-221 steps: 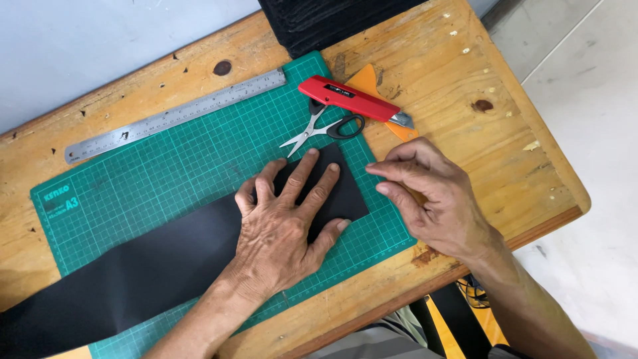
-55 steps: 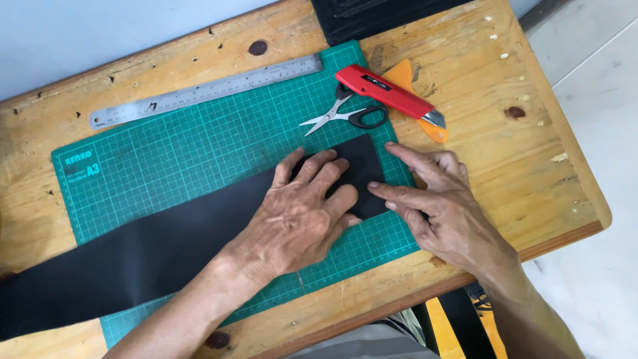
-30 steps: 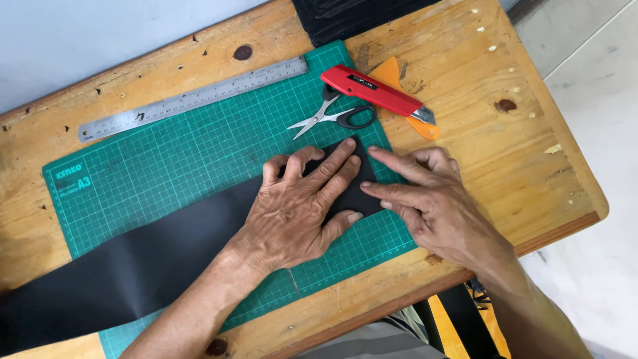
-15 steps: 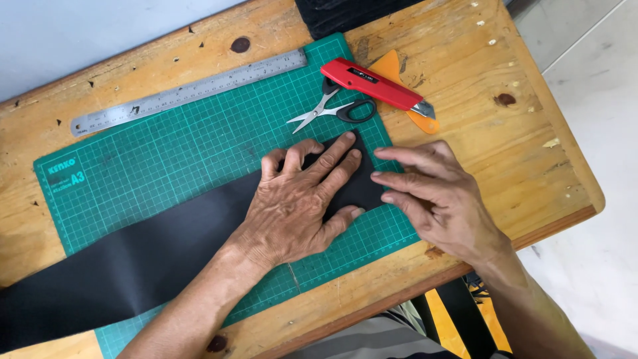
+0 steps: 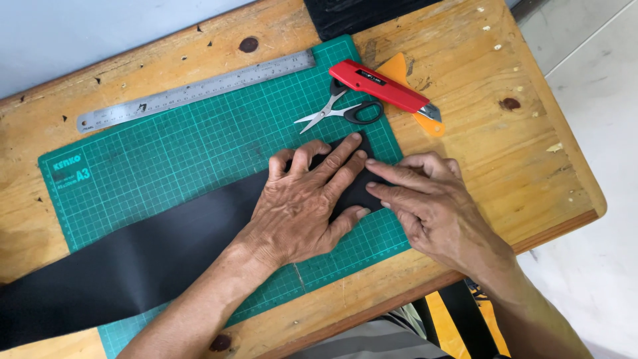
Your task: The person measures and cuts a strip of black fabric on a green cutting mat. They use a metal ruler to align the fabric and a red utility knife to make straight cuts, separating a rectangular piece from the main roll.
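Note:
A long black strip of sheet material point(image 5: 133, 259) lies diagonally across a green cutting mat point(image 5: 173, 159), running off the table's left edge. My left hand point(image 5: 302, 203) presses flat on the strip's right end, fingers spread. My right hand point(image 5: 432, 209) rests beside it, with its fingertips touching the strip's right edge. Neither hand holds anything.
Small scissors point(image 5: 339, 112) with black handles and a red utility knife point(image 5: 385, 86) lie on the mat's upper right, over an orange piece point(image 5: 399, 66). A steel ruler point(image 5: 193, 90) lies along the mat's top edge. A black object point(image 5: 359, 10) sits at the wooden table's point(image 5: 505, 146) far edge.
Both hands stay pressed on the strip's right end. My right hand's fingers have slid slightly left along the strip's edge. The camera view has shifted a little.

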